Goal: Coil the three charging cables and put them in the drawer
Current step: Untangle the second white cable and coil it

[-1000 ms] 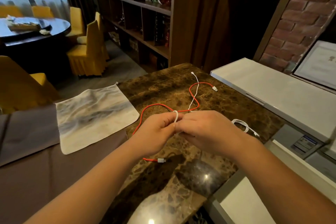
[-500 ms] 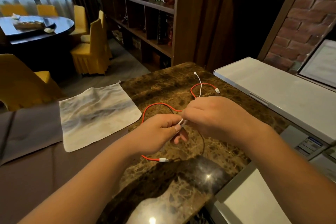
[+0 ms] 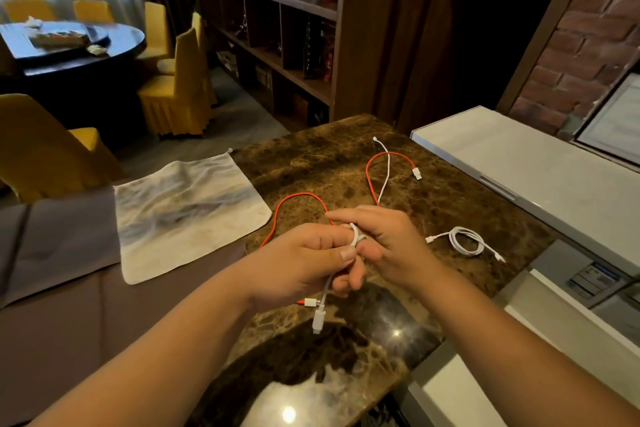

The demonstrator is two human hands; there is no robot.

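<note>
Marble, brown and glossy, is forming the desk (image 3: pixel 332 163) under both hands. The left hand (image 3: pixel 304 262) is pinching a smooth white cable (image 3: pixel 385 177) in a closed grip, its flat plug hanging down at 6 o'clock. The right hand (image 3: pixel 388 246) is bending the same cable into a small loop, fingers curled on it. A thin red cable (image 3: pixel 298 197) is lying in open curves at 12 o'clock. At 3 o'clock a coiled white cable (image 3: pixel 465 241) is resting, round. A soft wrinkled cloth (image 3: pixel 187 211) is lying at 9 o'clock.
</note>
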